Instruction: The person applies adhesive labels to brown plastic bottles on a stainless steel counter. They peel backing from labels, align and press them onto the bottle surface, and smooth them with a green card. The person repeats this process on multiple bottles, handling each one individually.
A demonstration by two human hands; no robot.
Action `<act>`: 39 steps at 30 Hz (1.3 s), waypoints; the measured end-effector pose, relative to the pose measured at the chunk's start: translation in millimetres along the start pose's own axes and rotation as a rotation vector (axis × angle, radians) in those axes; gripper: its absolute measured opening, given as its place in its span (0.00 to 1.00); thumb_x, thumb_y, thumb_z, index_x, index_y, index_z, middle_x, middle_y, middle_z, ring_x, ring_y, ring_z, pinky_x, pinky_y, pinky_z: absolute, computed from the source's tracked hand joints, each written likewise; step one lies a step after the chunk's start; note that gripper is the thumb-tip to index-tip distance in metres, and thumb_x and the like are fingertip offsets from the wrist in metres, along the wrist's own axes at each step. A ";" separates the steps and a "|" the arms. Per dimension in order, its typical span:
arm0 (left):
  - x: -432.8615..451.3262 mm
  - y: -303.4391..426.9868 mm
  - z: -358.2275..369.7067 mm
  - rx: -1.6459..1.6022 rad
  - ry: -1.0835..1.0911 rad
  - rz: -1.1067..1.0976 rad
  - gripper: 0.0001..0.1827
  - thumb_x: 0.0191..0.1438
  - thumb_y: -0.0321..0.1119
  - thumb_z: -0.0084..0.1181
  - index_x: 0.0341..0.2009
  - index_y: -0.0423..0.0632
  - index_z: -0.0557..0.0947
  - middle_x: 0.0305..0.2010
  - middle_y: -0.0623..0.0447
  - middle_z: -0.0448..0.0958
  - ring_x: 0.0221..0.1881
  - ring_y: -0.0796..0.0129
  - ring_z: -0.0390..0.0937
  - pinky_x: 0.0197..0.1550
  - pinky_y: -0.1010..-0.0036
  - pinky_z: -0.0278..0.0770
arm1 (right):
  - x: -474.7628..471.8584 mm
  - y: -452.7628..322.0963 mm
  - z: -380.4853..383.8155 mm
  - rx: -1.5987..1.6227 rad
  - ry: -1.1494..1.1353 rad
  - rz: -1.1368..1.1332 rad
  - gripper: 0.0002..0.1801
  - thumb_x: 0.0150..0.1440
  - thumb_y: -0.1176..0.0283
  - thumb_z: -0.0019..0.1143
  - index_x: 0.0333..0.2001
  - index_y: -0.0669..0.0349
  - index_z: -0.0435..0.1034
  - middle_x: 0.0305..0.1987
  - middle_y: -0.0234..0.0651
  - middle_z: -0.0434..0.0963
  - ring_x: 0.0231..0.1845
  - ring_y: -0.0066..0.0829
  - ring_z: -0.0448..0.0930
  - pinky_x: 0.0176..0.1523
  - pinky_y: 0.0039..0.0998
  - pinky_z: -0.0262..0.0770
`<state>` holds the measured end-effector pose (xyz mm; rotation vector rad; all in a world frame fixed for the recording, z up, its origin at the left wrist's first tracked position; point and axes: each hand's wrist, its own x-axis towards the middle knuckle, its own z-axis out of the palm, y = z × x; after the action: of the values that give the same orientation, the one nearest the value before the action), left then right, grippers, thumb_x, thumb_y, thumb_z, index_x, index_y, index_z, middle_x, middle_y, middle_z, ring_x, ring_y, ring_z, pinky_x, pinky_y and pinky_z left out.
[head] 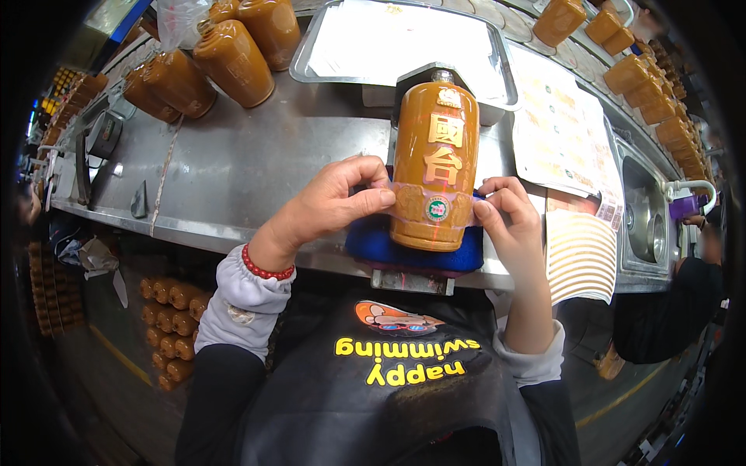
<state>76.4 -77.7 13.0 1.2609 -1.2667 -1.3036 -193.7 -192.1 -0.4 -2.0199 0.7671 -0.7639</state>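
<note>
A glossy amber-brown bottle (440, 140) with raised gold characters lies on a blue padded rest (361, 242), its clear glass neck pointing away from me. Around its lower part runs a thin translucent film strip (408, 211) with a round green and pink emblem. My left hand (344, 201), with a red bead bracelet at the wrist, pinches the strip's left end between thumb and fingers. At the right side of the bottle, my right hand (507, 212) has thumb and forefinger at the strip's other end. Red light lines fall on the bottle.
Several like bottles (233, 64) stand at the back left. A metal tray (297, 64) with white sheets lies behind the rest. To the right are printed sheets (559, 128), a fanned stack of curved white strips (580, 256) and a steel sink (644, 256). A person (670, 320) is at the far right.
</note>
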 end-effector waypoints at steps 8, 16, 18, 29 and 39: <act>0.4 0.4 0.0 -0.012 -0.006 -0.020 0.13 0.62 0.37 0.59 0.29 0.45 0.72 0.31 0.61 0.67 0.34 0.79 0.63 0.37 0.78 0.66 | 0.3 5.3 2.5 0.057 0.007 0.032 0.10 0.59 0.72 0.63 0.28 0.66 0.73 0.39 0.39 0.75 0.39 0.29 0.76 0.42 0.26 0.72; -1.8 -10.7 4.9 0.460 0.301 0.301 0.23 0.58 0.46 0.61 0.49 0.43 0.73 0.50 0.47 0.74 0.53 0.60 0.69 0.60 0.64 0.66 | 3.3 4.3 2.8 -0.008 0.008 -0.038 0.12 0.59 0.71 0.64 0.27 0.66 0.73 0.38 0.38 0.74 0.38 0.29 0.76 0.41 0.27 0.72; -2.8 -7.9 20.9 0.389 0.397 0.300 0.31 0.57 0.49 0.62 0.57 0.42 0.69 0.58 0.42 0.70 0.60 0.53 0.65 0.65 0.61 0.59 | 3.1 2.9 2.0 -0.012 -0.013 -0.004 0.10 0.59 0.71 0.64 0.30 0.66 0.73 0.40 0.39 0.75 0.40 0.30 0.76 0.43 0.27 0.73; 6.6 -17.3 52.0 0.315 0.442 0.309 0.42 0.56 0.46 0.62 0.66 0.38 0.58 0.65 0.38 0.62 0.66 0.50 0.61 0.69 0.61 0.56 | 1.6 -64.4 -9.9 0.270 0.120 0.138 0.12 0.64 0.74 0.56 0.49 0.66 0.69 0.36 0.39 0.81 0.34 0.27 0.83 0.37 0.25 0.77; -20.1 -32.9 39.7 0.814 0.381 0.441 0.54 0.47 0.55 0.69 0.72 0.45 0.59 0.63 0.43 0.72 0.68 0.44 0.62 0.73 0.38 0.37 | 1.5 -87.5 4.7 -0.052 -0.212 -0.383 0.10 0.54 0.75 0.64 0.40 0.64 0.75 0.32 0.34 0.76 0.32 0.29 0.77 0.37 0.31 0.73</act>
<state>40.0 -52.0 -19.9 1.5436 -1.7225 -0.1882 -168.4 -149.5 71.9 -2.2835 0.2836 -0.7293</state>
